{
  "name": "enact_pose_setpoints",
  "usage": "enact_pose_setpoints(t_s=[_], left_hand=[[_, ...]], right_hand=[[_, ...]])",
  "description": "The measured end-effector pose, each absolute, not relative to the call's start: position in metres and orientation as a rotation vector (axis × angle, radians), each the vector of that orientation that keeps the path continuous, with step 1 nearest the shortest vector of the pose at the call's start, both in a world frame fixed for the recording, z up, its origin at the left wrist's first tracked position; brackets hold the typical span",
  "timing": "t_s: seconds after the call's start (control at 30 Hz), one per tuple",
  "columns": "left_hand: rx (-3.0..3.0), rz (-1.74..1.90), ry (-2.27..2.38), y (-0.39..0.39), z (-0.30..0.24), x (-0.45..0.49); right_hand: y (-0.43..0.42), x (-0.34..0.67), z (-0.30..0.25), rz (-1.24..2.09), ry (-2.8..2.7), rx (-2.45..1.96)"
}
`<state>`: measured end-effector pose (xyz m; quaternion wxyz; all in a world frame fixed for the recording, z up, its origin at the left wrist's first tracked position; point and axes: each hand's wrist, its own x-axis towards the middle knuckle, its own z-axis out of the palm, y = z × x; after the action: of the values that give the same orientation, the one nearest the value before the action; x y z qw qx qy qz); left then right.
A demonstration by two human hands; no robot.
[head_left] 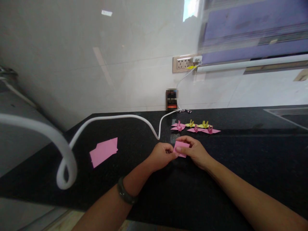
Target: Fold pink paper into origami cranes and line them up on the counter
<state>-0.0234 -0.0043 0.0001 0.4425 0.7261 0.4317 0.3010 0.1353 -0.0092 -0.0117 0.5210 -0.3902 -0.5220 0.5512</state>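
Observation:
Both of my hands meet over the black counter (240, 166) and hold a small folded pink paper (181, 148) between them. My left hand (161, 155) pinches its left edge with curled fingers. My right hand (195, 150) wraps round its right side, thumb on top. A dark watch sits on my left wrist. Just behind the hands, several folded paper cranes (194, 127) in pink and yellow stand in a row on the counter.
A stack of pink paper sheets (104, 151) lies to the left. A thick white cable (113, 118) loops across the counter up to a wall socket (183, 64). A small dark device (171, 100) leans on the wall. A sink edge (286, 113) shows at far right.

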Motion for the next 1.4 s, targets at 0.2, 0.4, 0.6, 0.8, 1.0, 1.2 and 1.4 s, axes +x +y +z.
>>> enact_pose_setpoints(t_s=[0.2, 0.4, 0.6, 0.8, 1.0, 1.2, 1.4], left_hand=[[1.793, 0.755, 1.085, -0.003, 0.001, -0.025], [1.747, 0.830, 1.099, -0.002, 0.001, -0.025], [1.738, 0.781, 1.022, -0.004, 0.001, -0.021], [1.854, 0.732, 1.061, -0.003, -0.002, -0.024], [1.856, 0.797, 1.146, -0.003, 0.000, -0.024], [1.614, 0.962, 1.195, 0.001, 0.002, -0.021], [1.583, 0.958, 1.202, 0.001, 0.002, -0.021]], right_hand=[[-0.011, 0.136, -0.011, 1.191, -1.369, -1.026], [-0.004, 0.139, -0.015, 1.133, -1.142, -1.029], [-0.010, 0.136, -0.014, 1.141, -1.374, -1.052], [-0.014, 0.133, -0.010, 1.176, -1.428, -1.037], [-0.006, 0.138, -0.012, 1.081, -1.155, -1.026], [-0.007, 0.134, -0.014, 1.290, -1.298, -0.990], [-0.006, 0.136, -0.017, 1.161, -1.295, -1.060]])
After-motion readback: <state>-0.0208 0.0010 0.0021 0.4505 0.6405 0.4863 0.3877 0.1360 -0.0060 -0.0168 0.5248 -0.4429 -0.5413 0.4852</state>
